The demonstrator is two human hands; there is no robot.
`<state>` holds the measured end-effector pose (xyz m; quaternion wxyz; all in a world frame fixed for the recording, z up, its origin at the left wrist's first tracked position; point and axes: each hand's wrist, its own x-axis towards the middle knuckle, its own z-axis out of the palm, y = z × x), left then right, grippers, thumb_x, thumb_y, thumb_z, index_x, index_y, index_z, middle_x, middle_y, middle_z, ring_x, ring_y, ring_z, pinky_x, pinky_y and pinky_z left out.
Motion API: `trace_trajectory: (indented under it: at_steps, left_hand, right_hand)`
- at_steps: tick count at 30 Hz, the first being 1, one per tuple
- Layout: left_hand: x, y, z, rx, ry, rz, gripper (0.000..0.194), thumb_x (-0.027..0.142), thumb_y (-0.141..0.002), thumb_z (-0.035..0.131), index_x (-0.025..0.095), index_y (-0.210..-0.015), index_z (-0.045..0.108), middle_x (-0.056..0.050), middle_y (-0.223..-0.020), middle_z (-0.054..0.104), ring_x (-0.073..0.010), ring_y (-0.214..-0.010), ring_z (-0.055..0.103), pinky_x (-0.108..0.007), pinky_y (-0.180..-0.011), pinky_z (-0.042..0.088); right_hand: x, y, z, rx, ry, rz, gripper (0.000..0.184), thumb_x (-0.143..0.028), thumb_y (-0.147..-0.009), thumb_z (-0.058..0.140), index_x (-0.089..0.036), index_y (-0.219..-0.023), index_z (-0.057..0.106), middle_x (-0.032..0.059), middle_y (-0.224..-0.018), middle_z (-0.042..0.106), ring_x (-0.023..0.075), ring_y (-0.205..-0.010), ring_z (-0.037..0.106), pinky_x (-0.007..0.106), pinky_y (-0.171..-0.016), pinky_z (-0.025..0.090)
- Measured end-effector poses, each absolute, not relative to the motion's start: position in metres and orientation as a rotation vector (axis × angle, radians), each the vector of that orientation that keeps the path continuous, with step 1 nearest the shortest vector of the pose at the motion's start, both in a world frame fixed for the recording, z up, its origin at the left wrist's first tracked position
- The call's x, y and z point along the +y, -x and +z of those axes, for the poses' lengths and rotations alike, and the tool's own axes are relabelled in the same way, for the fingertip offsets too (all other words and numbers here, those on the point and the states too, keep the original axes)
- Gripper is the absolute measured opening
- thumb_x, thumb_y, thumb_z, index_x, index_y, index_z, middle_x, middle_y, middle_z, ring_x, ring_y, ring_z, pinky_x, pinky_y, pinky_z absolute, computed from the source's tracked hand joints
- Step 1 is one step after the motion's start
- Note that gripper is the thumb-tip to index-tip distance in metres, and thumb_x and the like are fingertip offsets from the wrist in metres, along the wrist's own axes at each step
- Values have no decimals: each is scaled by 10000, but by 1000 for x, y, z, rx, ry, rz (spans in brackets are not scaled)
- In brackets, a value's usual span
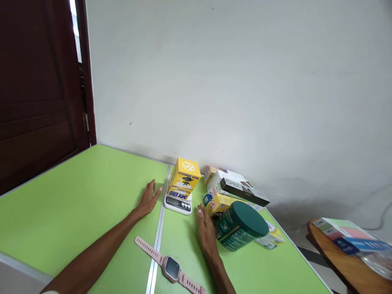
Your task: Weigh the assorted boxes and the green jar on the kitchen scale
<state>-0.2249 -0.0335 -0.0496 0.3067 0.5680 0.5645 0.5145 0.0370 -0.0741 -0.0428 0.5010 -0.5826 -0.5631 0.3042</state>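
Observation:
A yellow box [185,177] printed "COME ON" stands upright on a white digital kitchen scale [178,205], whose small display faces me. To the left of the scale, my left hand [150,198] rests on the green table with its thumb apart from the fingers, holding nothing. My right hand [207,232] lies to the right of the scale with its fingers stretched out. Close beside it is a dark green canister [240,226]; I cannot tell if they touch. Between my forearms a pink smartwatch [171,268] lies flat with its strap spread.
Behind the canister are a yellow carton [222,202], a long black box [243,191] and several other packages. A metal seam [157,241] crosses the green tabletop [92,204]. A wall runs along the back. At right, a wooden stool [339,253] holds a flat colourful box [352,234].

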Motion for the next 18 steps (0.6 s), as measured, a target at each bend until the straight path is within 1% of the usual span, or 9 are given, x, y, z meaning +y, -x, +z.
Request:
trace_trajectory:
  at_steps: [2, 4, 8, 12, 16, 18]
  left_hand:
    - [-34, 225, -49, 1498, -1510, 1349, 705, 626, -984, 446, 167, -1514, 364, -208, -1480, 505, -297, -1388, 544, -492, -1166, 430]
    - [-34, 225, -49, 1503, -1515, 1340, 698, 604, -992, 435, 151, -1517, 359, -214, -1478, 500, -295, -1388, 542, -487, -1167, 430]
    - [-39, 222, -51, 1479, -1554, 1371, 699, 573, -990, 463, 164, -1543, 336, -200, -1502, 478, -302, -1393, 533, -509, -1187, 412]
    - [-45, 214, -42, 1436, -1698, 1396, 762, 554, -974, 520, 170, -1585, 274, -194, -1552, 420, -308, -1488, 416, -522, -1250, 326]
    - [-39, 199, -18, 1375, -1825, 1414, 847, 541, -938, 595, 158, -1601, 233, -216, -1596, 358, -330, -1533, 329, -543, -1276, 272]
    - [-31, 188, -7, 1347, -1846, 1401, 890, 526, -906, 641, 148, -1599, 229, -229, -1614, 331, -355, -1540, 305, -563, -1279, 256]
  right_hand:
    - [-75, -38, -42, -1341, 1398, 730, 860, -810, -858, 530, -141, -1383, 658, 189, -1511, 573, 341, -1468, 465, 563, -1250, 263]
    - [-76, -39, -42, -1345, 1395, 734, 850, -796, -872, 526, -127, -1378, 660, 198, -1506, 575, 346, -1459, 473, 571, -1246, 265]
    - [-79, -40, -39, -1394, 1409, 751, 884, -782, -904, 479, -86, -1435, 604, 210, -1546, 529, 338, -1496, 423, 539, -1266, 231]
    - [-70, -36, -22, -1415, 1370, 658, 851, -771, -911, 478, -133, -1463, 587, 179, -1563, 520, 342, -1504, 409, 539, -1261, 236]
    - [-44, -21, 8, -1456, 1318, 517, 865, -781, -926, 419, -140, -1488, 565, 171, -1586, 493, 336, -1550, 316, 548, -1267, 198]
    - [-28, -12, 18, -1459, 1304, 521, 860, -790, -926, 401, -150, -1470, 583, 169, -1556, 530, 337, -1527, 354, 550, -1252, 236]
